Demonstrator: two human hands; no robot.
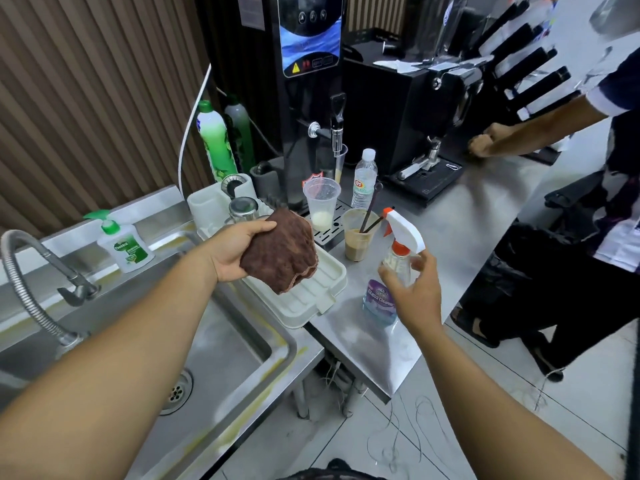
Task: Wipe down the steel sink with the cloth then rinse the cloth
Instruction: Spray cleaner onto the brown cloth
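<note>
Left hand (228,252) clutches bunched cloth (280,251) above tray (311,299), just right of sink (235,348), not yet in basin. Right hand (412,285) curls round neck of spray bottle (379,301) standing on counter (467,237). Likely wetting cloth before wiping.

One wide-angle camera, worn on the person's head, looks forward and steeply down. The rectangular stainless-steel sink (225,341) lies close below it and fills the lower left. Both forearms enter from the bottom edge. The left hand (228,254), gripping a crumpled brown cloth (284,251), sits mid-frame just past the sink's right rim. The right hand (415,292), curled round a clear spray bottle with a white trigger (379,299), lies further right of the sink. Straight lines bow toward the frame edges.
</note>
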